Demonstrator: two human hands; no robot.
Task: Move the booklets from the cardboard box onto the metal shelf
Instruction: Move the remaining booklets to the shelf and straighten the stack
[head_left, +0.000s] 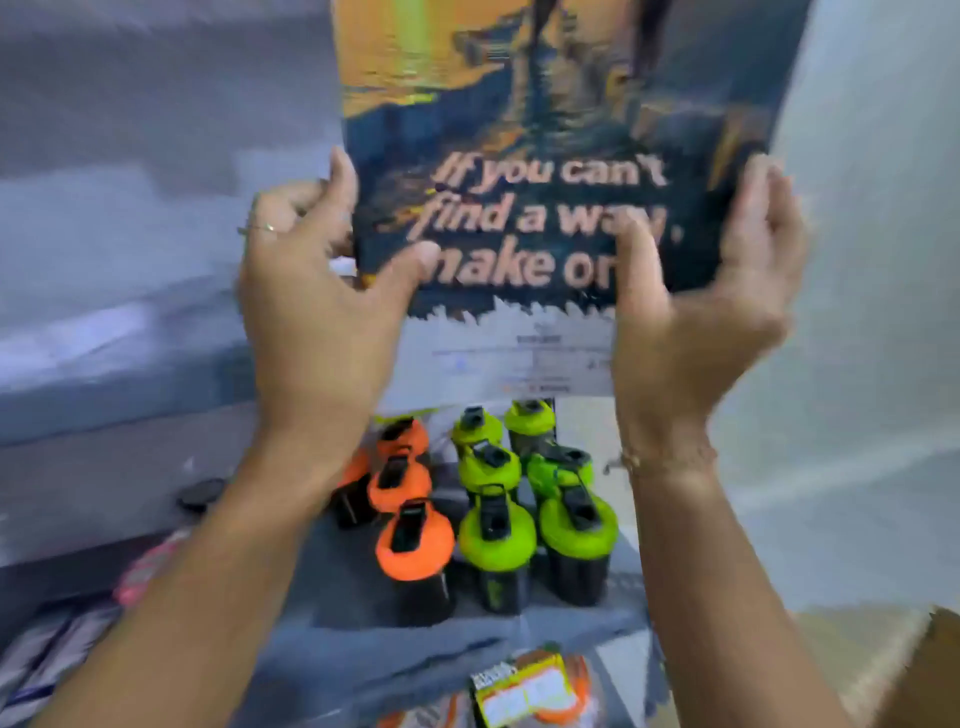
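A booklet (550, 156) with a dark blue and orange cover and pale lettering stands upright in front of me, raised above a shelf level. My left hand (317, 312) grips its lower left edge, thumb on the cover. My right hand (706, 322) holds its lower right edge, thumb across the lettering. A corner of the cardboard box (930, 670) shows at the bottom right. The grey metal shelf (363, 603) runs below and to the left; the view is blurred.
Several bottles with orange lids (413, 540) and lime-green lids (496, 535) stand on the shelf level under the booklet. Packaged goods (524, 691) lie on a lower level. A pale wall (872, 312) is to the right.
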